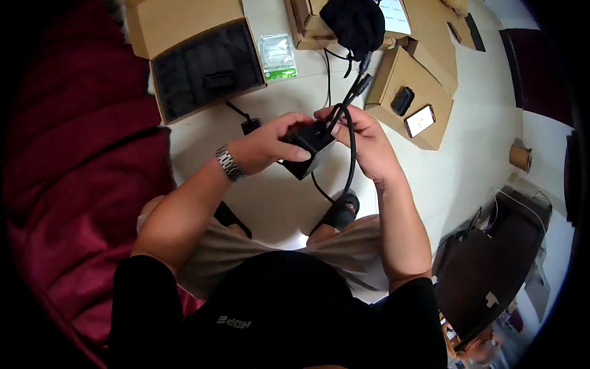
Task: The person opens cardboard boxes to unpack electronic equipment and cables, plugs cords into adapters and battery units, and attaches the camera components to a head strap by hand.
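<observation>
My left hand (pixel 270 144), wearing a metal-band watch (pixel 229 163) on the wrist, grips a black box-shaped device (pixel 302 165) between thumb and fingers. At the device's far right end, my right hand (pixel 365 144) pinches a black cable (pixel 352 138) against it; the fingertips are partly hidden. The cable loops above and below the right hand. Thick black plugs (pixel 364 85) stick up past that hand toward a black cloth bundle (pixel 353 27). A small black adapter (pixel 251 126) with a short lead lies on the floor just beyond my left hand.
An open cardboard box (pixel 161 98) with black compartments stands far left, beside a plastic packet (pixel 276 56). Another cardboard box (pixel 387 77) carries a small black device (pixel 402 101) and a phone (pixel 420 121). Burgundy fabric (pixel 92 184) covers the left; a dark table (pixel 491 258) stands right.
</observation>
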Motion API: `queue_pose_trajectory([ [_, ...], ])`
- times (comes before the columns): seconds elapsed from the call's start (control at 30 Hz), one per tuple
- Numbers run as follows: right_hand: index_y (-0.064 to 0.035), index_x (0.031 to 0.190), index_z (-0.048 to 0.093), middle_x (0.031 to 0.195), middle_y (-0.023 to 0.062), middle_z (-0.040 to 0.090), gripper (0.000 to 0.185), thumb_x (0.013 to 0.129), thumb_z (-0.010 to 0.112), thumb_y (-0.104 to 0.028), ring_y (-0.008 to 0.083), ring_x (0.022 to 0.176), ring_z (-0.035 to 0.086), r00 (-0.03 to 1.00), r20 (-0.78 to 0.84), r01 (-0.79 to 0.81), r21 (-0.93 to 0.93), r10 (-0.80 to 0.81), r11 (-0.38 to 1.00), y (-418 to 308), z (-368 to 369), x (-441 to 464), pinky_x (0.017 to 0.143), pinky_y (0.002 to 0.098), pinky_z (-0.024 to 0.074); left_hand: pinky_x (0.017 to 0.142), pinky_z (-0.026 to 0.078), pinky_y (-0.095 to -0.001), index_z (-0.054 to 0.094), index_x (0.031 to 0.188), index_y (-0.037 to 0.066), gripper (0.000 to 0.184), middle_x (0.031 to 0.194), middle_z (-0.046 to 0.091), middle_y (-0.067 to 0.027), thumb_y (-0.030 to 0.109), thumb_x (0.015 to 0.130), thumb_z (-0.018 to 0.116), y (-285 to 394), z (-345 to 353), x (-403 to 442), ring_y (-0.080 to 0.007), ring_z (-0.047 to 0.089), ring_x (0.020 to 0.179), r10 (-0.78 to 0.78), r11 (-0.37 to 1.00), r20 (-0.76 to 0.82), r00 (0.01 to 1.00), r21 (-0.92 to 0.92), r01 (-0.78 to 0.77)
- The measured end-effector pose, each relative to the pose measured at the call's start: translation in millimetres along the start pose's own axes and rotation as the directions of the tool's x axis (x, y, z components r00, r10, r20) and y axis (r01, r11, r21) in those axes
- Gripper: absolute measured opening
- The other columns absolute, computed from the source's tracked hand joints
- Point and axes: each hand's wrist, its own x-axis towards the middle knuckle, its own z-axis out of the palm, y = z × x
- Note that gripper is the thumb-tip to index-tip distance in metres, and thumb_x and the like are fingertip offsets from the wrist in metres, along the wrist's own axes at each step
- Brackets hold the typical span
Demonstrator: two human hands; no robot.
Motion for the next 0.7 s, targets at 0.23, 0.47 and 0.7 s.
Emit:
queue_pose_trajectory([
  [0.23,-0.0027,0.134,0.051,0.123,0.0058,0.063,0.046,0.09,0.06,0.0,0.0136,0.114,0.058,0.997,0.06,-0.056,0.071,0.051,0.996,-6.0,2.9,-0.3,0.101,0.0283,0.0421,0.096,0.048,-0.0356,0.048,0.137,0.006,0.069,0.122,0.062,-0.0052,0.029,0.079,0.078,-10.5,-15.3,5.5,-0.0164,0.06,0.11,-0.025,0.998,-0.051,0.998,-0.056,0.022],
  [0.47,-0.0064,0.138,0.049,0.127,0.0051,0.062,0.054,0.086,0.065,-0.001,0.0154,0.116,0.057,0.997,0.062,-0.053,0.109,0.047,0.993,-3.5,-1.6,-1.5,0.101,0.0296,0.0423,0.098,0.048,-0.0365,0.054,0.132,0.008,0.053,0.119,0.063,-0.0032,0.034,0.089,0.071,2.3,-5.2,2.3,-0.0155,0.062,0.11,-0.049,0.989,-0.059,0.997,-0.139,0.04],
  [0.7,-0.0049,0.128,0.055,0.111,0.0028,0.068,0.048,0.083,0.07,0.0,0.013,0.102,0.059,0.997,0.038,-0.073,-0.012,0.073,0.997,1.2,-6.6,1.0,0.094,0.0278,0.0445,0.095,0.049,-0.0357,0.053,0.133,0.009,0.052,0.117,0.064,-0.0025,0.037,0.092,0.066,-7.5,-15.5,10.4,-0.0142,0.063,0.106,0.01,0.994,-0.038,0.999,-0.107,-0.014],
])
